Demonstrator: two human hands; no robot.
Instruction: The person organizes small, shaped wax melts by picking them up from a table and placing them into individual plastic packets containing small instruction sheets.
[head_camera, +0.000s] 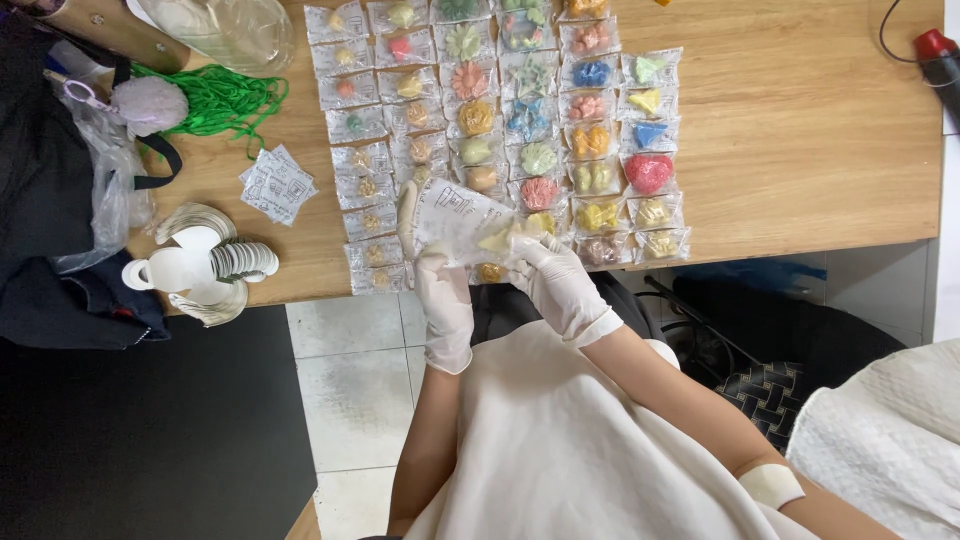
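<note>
Most of the packing looks done: rows of small clear plastic packets of coloured flower-shaped pieces (500, 120) cover the middle of the wooden bench (800, 150), running from its far edge to its near edge. One clear plastic pouch with a white printed back (455, 218) is in hand at the near edge; a pale yellow moulded piece (500, 240) sits at its mouth, so by my judgement it is only partly bagged.

The gloved left hand (445, 295) pinches the pouch from below, fingers closed on it. The gloved right hand (555, 280) grips the yellow piece at the pouch opening.

Toward the left edge lie loose white printed paper labels (278, 185), a stack of round white card discs (215, 265) and green cord (215, 100).
</note>
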